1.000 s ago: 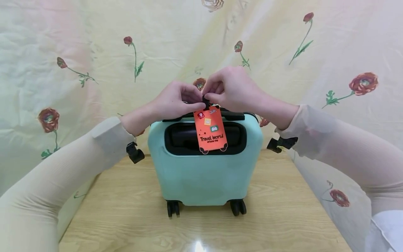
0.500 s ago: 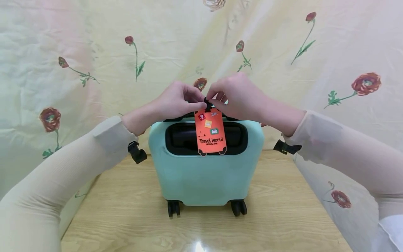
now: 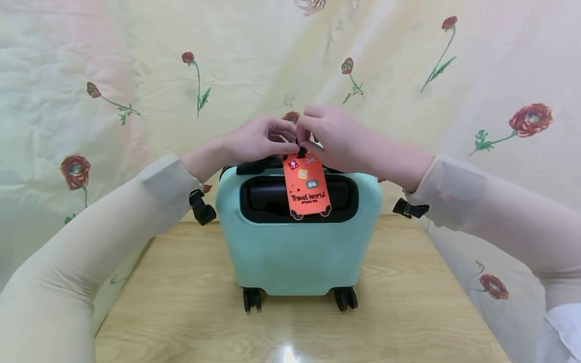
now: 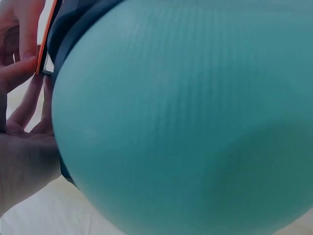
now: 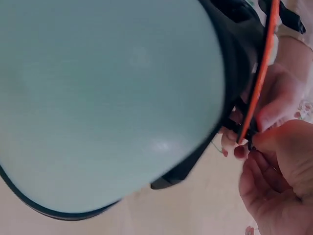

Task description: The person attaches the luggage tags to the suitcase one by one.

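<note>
An orange luggage tag [image 3: 307, 187] printed "Travel World" hangs in front of the upper part of a mint-green suitcase [image 3: 297, 259]. Its short black strap [image 3: 301, 152] runs up toward the suitcase's black top handle [image 3: 251, 167]. My left hand [image 3: 256, 140] pinches the strap from the left, thumb in front and fingers behind. From the right, my right hand [image 3: 336, 138] pinches the strap's upper end between thumb and forefinger. Both sets of fingertips meet there and hide most of the loop. Edge-on in the right wrist view, the tag [image 5: 261, 68] lies close beside the fingertips.
The suitcase stands upright on black wheels [image 3: 346, 298] on a wooden tabletop [image 3: 408, 302]. Behind it hangs a cream cloth [image 3: 254, 60] with printed red flowers. Black buckled straps [image 3: 201, 206] sit at the sleeve cuffs.
The right hand has come down from its place a second ago and sits slightly further left than half a second ago. The tag's lower end has swung a little right. Both hands stay at the strap.
</note>
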A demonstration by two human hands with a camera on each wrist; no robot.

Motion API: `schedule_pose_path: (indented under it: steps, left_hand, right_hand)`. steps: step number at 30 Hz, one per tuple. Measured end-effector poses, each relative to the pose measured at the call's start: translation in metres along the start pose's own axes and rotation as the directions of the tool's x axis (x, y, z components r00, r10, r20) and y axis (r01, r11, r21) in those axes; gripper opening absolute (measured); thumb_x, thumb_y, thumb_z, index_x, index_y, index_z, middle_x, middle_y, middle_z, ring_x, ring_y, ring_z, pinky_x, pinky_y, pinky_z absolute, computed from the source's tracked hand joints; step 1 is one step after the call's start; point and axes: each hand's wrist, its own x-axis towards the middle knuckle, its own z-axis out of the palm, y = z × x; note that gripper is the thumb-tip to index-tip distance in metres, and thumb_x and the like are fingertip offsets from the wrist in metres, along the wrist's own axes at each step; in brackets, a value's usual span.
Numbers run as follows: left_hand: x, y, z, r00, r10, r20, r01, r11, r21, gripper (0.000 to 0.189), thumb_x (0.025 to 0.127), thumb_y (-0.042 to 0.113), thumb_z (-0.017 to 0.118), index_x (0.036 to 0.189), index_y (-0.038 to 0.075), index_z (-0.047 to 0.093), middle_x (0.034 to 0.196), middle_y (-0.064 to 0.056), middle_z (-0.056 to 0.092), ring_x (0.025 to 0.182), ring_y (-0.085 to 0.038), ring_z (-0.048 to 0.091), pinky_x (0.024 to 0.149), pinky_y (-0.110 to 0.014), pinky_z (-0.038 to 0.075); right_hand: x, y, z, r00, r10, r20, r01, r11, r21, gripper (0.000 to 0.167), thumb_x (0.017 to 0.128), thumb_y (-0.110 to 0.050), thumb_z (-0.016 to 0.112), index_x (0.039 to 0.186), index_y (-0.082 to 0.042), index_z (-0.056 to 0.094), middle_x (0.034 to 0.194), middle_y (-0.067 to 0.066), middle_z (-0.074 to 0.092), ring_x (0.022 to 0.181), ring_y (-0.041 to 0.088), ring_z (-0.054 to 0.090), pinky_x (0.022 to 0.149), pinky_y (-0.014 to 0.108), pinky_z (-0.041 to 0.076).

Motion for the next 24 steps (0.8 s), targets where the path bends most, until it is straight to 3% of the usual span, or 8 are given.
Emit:
schedule_pose_path:
  steps: [6,13,16,20,24]
  left_hand:
    - [0.002,-0.004,0.0,0.999,-0.015,0.046,0.017,0.999,-0.036,0.033,0.105,0.013,0.066,0.138,0.005,0.067,0.129,-0.012,0.071,0.115,-0.024,0.067,0.095,-0.031,0.057]
    - [-0.001,-0.002,0.002,0.998,0.058,0.032,-0.062,0.989,0.136,0.022,0.103,0.017,0.07,0.124,0.009,0.07,0.124,-0.009,0.07,0.114,-0.023,0.069,0.102,-0.036,0.054]
    - [-0.002,0.0,0.006,0.997,0.079,-0.003,-0.078,0.98,0.185,0.018,0.101,0.015,0.071,0.119,0.01,0.071,0.118,-0.008,0.071,0.107,-0.022,0.072,0.097,-0.036,0.056]
    - [-0.003,0.002,0.014,0.992,0.1,-0.08,-0.084,0.98,0.183,0.018,0.099,0.014,0.072,0.117,0.01,0.072,0.113,-0.01,0.074,0.102,-0.021,0.074,0.093,-0.036,0.059]
    - [-0.005,0.0,0.022,0.971,0.156,-0.179,-0.13,0.98,0.15,0.02,0.094,0.015,0.079,0.113,0.009,0.073,0.108,-0.011,0.079,0.096,-0.02,0.077,0.092,-0.035,0.062]
  right_hand:
    - [-0.004,-0.001,0.008,1.0,-0.001,-0.021,0.0,1.0,-0.013,0.006,0.101,-0.002,0.068,0.101,0.0,0.062,0.097,0.015,0.062,0.085,0.028,0.062,0.077,0.04,0.057]
    - [-0.01,-0.005,0.009,0.999,0.025,-0.033,-0.024,0.999,0.041,0.005,0.103,0.003,0.058,0.104,-0.001,0.056,0.096,0.014,0.062,0.084,0.029,0.058,0.074,0.04,0.051]
    - [-0.012,-0.006,0.009,0.998,0.031,-0.057,-0.027,0.997,0.067,0.007,0.103,0.005,0.055,0.103,-0.002,0.054,0.093,0.013,0.062,0.08,0.027,0.056,0.071,0.038,0.046]
    - [-0.015,-0.004,0.009,0.994,0.022,-0.11,-0.013,0.997,0.081,0.008,0.102,0.006,0.056,0.102,-0.002,0.054,0.085,0.013,0.061,0.074,0.027,0.054,0.067,0.035,0.042]
    - [-0.016,-0.002,0.008,0.986,0.003,-0.165,0.011,0.996,0.083,0.008,0.1,0.006,0.06,0.103,-0.001,0.059,0.089,0.014,0.069,0.071,0.026,0.06,0.066,0.035,0.048]
